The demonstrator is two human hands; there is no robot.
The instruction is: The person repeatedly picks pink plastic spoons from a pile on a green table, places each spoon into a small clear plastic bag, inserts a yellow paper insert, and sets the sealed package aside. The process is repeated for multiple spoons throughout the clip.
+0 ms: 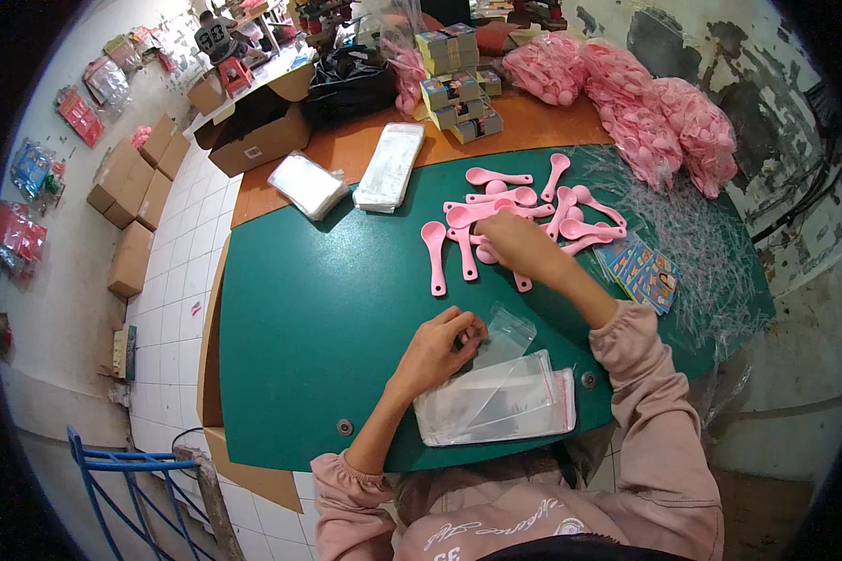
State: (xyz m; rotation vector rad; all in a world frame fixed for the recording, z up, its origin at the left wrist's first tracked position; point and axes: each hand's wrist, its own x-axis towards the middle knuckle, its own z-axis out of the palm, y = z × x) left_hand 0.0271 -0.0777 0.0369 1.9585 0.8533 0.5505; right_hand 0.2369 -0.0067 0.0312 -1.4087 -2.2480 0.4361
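Observation:
My right hand [519, 245] is in the pile of pink plastic spoons [434, 257], its fingers pinched around one spoon and partly hiding it. The spoons have round bowls and a hole at the handle end. Lower on the green tabletop [318, 318], my left hand [442, 348] is curled, with its fingertips closed at the edge of a clear plastic bag [512, 331]. That bag overlaps a stack of clear bags [496, 409] near the table's front edge. Printed cards [640, 271] lie fanned out just right of the spoons.
Two bundles of packed clear bags [389, 168] lie at the back. Behind the spoons stand banded card stacks [454, 89]. Bulging bags of pink spoons [660, 122] sit back right, above loose clear plastic strips [711, 262]. An open carton [262, 136] is back left; a blue metal frame [140, 463] stands lower left.

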